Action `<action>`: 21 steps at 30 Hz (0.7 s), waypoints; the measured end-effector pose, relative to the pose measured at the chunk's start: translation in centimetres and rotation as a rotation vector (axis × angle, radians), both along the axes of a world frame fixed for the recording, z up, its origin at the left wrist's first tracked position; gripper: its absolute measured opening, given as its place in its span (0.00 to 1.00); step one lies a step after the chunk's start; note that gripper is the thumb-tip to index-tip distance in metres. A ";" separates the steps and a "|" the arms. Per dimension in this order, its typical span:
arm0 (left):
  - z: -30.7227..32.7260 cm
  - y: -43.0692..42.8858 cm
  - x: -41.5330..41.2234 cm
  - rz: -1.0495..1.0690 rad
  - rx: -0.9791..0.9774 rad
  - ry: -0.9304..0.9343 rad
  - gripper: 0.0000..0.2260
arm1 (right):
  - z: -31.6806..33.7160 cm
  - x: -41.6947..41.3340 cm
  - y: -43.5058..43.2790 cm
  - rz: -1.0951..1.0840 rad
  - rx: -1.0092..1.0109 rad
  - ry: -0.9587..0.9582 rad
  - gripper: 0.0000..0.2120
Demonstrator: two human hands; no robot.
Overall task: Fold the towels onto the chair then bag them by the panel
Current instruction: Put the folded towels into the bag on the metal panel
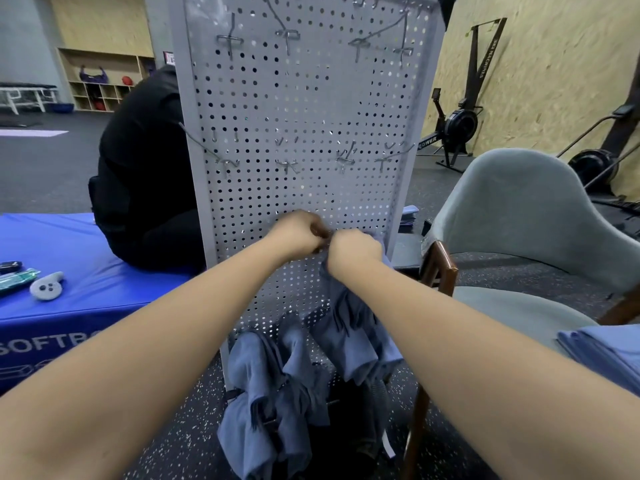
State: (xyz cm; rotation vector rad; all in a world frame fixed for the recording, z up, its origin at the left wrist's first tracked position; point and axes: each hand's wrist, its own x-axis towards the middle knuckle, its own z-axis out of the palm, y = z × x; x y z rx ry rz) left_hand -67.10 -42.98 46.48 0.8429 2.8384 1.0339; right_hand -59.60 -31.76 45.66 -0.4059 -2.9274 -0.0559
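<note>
In the head view, our left hand (298, 235) and right hand (353, 250) meet knuckle to knuckle against the pegboard panel (304, 109). Both have fingers curled tight, pinching the top edge of a blue towel (349, 327), which hangs just below our right hand. Other hanging towels (263, 393) droop lower on the panel, and folded towels (602, 348) lie on the chair (512, 209) seat.
</note>
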 end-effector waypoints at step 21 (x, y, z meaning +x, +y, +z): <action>1.9 6.1 8.6 -0.104 0.075 0.040 0.09 | 1.8 16.3 11.7 -0.052 -0.476 0.292 0.10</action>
